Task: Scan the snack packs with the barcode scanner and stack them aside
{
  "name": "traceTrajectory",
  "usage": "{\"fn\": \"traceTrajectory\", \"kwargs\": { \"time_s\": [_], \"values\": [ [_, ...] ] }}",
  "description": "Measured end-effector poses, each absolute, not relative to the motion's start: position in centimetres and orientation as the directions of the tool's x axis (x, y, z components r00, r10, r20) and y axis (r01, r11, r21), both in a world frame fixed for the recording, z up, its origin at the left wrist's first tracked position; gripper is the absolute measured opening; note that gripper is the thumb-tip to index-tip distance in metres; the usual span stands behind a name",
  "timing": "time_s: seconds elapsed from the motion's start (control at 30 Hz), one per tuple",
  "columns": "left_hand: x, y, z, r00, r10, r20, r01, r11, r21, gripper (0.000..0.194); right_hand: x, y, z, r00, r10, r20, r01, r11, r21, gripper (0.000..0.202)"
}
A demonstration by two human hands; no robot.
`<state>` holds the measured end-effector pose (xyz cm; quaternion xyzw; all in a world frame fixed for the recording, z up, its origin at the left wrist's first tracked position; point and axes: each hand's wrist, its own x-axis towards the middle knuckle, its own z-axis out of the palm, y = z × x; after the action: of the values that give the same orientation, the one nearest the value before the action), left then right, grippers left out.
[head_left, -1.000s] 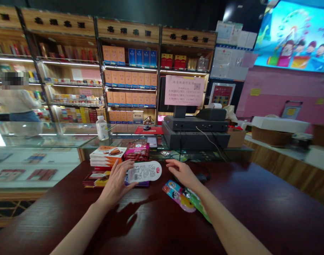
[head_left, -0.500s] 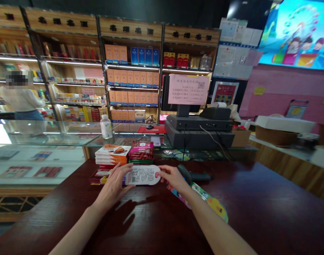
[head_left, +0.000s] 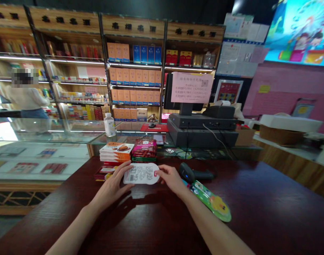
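Note:
A white printed package [head_left: 142, 174] with rounded ends is held between my two hands above the dark wooden table [head_left: 140, 226]. My left hand [head_left: 111, 187] grips its left end between thumb and fingers. The fingertips of my right hand [head_left: 172, 179] pinch its right end. Behind it stand a stack of white and orange boxes [head_left: 116, 151] and a pile of dark pink packs [head_left: 144, 148]. Right of my right hand lies a black handheld scanner [head_left: 187, 172] with a small blue light. A green and yellow package [head_left: 212, 200] lies flat beside my right forearm.
A white bottle [head_left: 109, 125] stands on the glass counter. A monitor with a pink sign [head_left: 191, 88] is on a dark cash register base [head_left: 201, 132]. At the far left, a person [head_left: 29, 99] stands by the shelves. Red packs [head_left: 100, 173] lie near my left hand.
The view has shifted slightly, moving the background right. Both hands still hold the white package, a little changed in angle. More of the green and yellow package shows its front.

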<state>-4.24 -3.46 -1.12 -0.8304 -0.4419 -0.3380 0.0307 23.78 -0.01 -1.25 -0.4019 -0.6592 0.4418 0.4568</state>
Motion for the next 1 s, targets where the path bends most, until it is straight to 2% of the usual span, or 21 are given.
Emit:
{"fn": "traceTrajectory", "kwargs": {
  "time_s": [0.23,0.37,0.47,0.57,0.67,0.83,1.0],
  "values": [
    [-5.1,-3.4,-0.9,0.377,0.665,0.645,0.757,-0.622,0.2,0.055,23.4,-1.0,-1.1,-0.246,0.932,0.266,0.151,0.308,-0.939,0.031],
    [-5.8,-3.0,-0.5,0.34,0.601,0.724,0.771,-0.618,0.151,0.034,23.1,-1.7,-1.4,-0.263,0.907,0.328,0.219,0.387,-0.896,0.027],
    [-6.4,-3.1,-0.3,0.377,0.58,0.722,0.765,-0.634,0.11,0.021,22.9,-2.3,-1.5,-0.297,0.866,0.402,0.274,0.481,-0.833,0.022],
    [-6.9,-3.8,-0.4,0.436,0.611,0.661,0.762,-0.641,0.09,0.018,23.0,-2.9,-1.5,-0.36,0.841,0.403,0.314,0.516,-0.797,0.016],
    [-7.3,-4.7,-0.6,0.508,0.666,0.547,0.747,-0.656,0.105,0.018,23.3,-3.4,-1.6,-0.44,0.809,0.389,0.371,0.558,-0.742,0.02],
    [-7.1,-5.8,-0.3,0.554,0.749,0.362,0.757,-0.635,0.153,0.01,23.3,-4.0,-2.2,-0.582,0.7,0.412,0.469,0.704,-0.533,0.025],
    [-6.2,-6.0,-0.2,0.514,0.827,0.228,0.8,-0.558,0.219,0.019,23.3,-4.1,-3.0,-0.689,0.597,0.411,0.521,0.802,-0.292,0.03]
  ]
}}
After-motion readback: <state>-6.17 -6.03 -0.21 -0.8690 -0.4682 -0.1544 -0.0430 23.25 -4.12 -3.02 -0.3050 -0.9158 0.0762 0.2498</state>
